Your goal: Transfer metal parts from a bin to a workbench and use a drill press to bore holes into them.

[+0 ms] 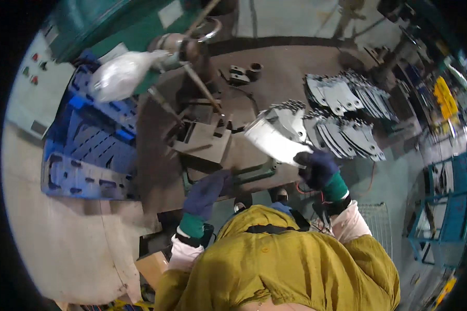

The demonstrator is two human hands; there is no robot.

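My right hand (pixel 319 168), in a dark blue glove with a green cuff, grips the near end of a curved, flat metal plate (pixel 276 144). The plate's other end points away to the left, over the table. In a matching glove, my left hand (pixel 208 193) is at the table's front edge, near a metal fixture block (pixel 205 142); motion smears its fingers. Beyond the held plate lies a small pile of similar plates (pixel 291 120). Larger rows of curved plates (pixel 345 136) cover the table's right side, their ends showing round holes.
A machine's rods and cylinder (pixel 192 78) rise behind the fixture, with a clear plastic bag (pixel 120 75) tied there. Blue plastic pallets (pixel 91 173) flank the brown table (pixel 161 179) on the left. At the right stands a teal rack (pixel 443 217). Small metal parts (pixel 238 74) lie farther back.
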